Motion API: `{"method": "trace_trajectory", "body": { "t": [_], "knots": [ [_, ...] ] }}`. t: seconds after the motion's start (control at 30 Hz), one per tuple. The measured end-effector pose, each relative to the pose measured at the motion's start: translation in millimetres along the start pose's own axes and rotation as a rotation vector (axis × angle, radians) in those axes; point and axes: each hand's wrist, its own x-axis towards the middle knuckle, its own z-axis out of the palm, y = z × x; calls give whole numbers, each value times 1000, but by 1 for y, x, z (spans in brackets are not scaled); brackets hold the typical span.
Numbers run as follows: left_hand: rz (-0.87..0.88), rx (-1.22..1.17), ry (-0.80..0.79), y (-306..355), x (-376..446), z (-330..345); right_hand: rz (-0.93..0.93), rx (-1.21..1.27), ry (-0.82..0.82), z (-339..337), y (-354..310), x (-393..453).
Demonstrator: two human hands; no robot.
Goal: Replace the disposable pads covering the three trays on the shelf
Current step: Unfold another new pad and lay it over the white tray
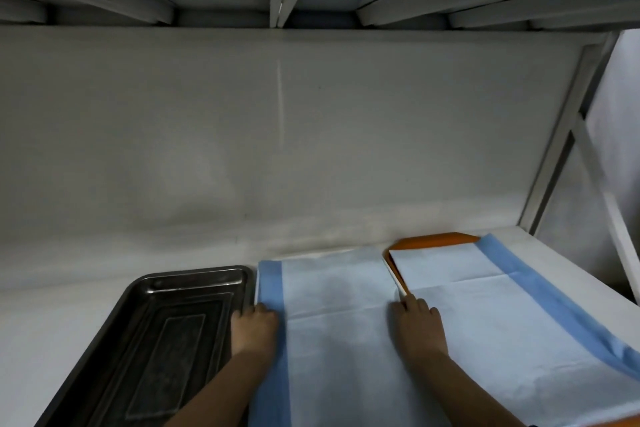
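A white metal shelf (pixel 69 305) with a pale back panel carries everything here. Two light-blue disposable pads with darker blue side bands lie on it side by side: the middle pad (pixel 332 288) and the right pad (pixel 485 305), both cut off by the bottom edge. One dark, bare stainless-steel tray (pixel 162 333) sits just left of the middle pad, uncovered. One orange tray (pixel 429 240) shows only as a far rim and left corner under the right pad. Whatever lies under the middle pad is fully hidden, so only two trays can be counted. The left hand (pixel 254 326) rests flat on the middle pad's left blue band; the right hand (pixel 419 326) presses, fingers extended, where the two pads meet. The hands are well apart.
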Motion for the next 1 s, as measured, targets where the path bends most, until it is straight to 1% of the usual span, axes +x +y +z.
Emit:
{"method": "trace_trajectory", "body": {
  "t": [0.1,0.13,0.2,0.27,0.37,0.43,0.5,0.53,0.57,0.6,0.7,0.73,0.87,1.0],
  "knots": [
    [-40,-75,-5,2,-4,-3,5,-18,-8,0,0,-1],
    [-26,-78,49,3,-4,-2,-1,-46,-5,0,1,-1],
    [-18,-58,56,4,-8,1,-14,-92,-9,0,0,-1],
    [-16,-11,7,5,-8,2,-5,-127,-10,1,0,-3],
    [-9,-22,4,6,-14,-2,-3,-125,-5,2,-1,-6],
    [61,-91,-5,15,-18,-2,-9,-69,63,-1,-2,-7],
    [180,-195,-22,28,-24,-2,-58,34,152,5,-9,-10],
    [230,-249,-47,36,-27,-1,-84,131,128,8,-11,-15],
    [261,-296,-75,44,-30,-1,-110,242,43,10,-14,-18],
    [280,-336,-111,51,-33,2,-114,307,20,14,-19,-21],
    [280,-397,-206,62,-38,10,-95,339,-176,16,-25,-25],
    [265,-402,-224,62,-39,13,-88,329,-198,16,-26,-27],
    [211,-396,-225,59,-39,20,-70,326,-198,21,-28,-27],
    [204,-405,-197,60,-38,22,-80,308,-164,25,-29,-25]
  ]
}}
